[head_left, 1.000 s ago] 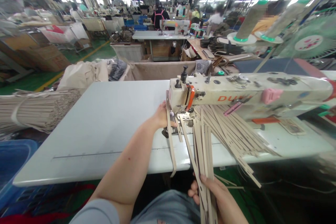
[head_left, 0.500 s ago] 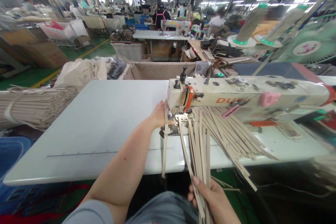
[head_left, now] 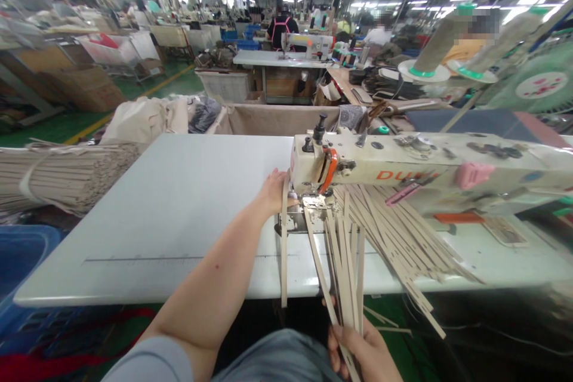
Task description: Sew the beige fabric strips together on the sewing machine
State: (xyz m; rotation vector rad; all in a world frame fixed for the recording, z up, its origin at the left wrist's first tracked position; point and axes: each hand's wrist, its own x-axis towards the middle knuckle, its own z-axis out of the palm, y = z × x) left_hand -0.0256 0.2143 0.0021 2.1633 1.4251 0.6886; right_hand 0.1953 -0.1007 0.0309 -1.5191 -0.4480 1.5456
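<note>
My left hand (head_left: 270, 196) is at the needle end of a white sewing machine (head_left: 380, 161), its fingers partly hidden by a beige strip and the machine head. That single beige strip (head_left: 283, 250) crosses the hand, seemingly held there, and hangs past the table's front edge. Low in front of my lap, my right hand (head_left: 360, 346) is closed around a bundle of beige strips (head_left: 347, 274). One separate strip (head_left: 316, 250) runs from the metal needle plate (head_left: 313, 203) down to that right hand. More loose strips (head_left: 398, 239) lie fanned out under the machine arm.
The pale worktable (head_left: 179, 203) extends left, with a ruler line near its front. A tied bundle of strips (head_left: 67, 179) lies at the left above a blue crate (head_left: 31, 256). Thread cones (head_left: 441, 45) and a green fan (head_left: 532, 80) stand at the right.
My right hand has moved slightly down towards me with the strips, whose upper ends now sit a little lower. The left hand stays beside the needle. The view has shifted slightly.
</note>
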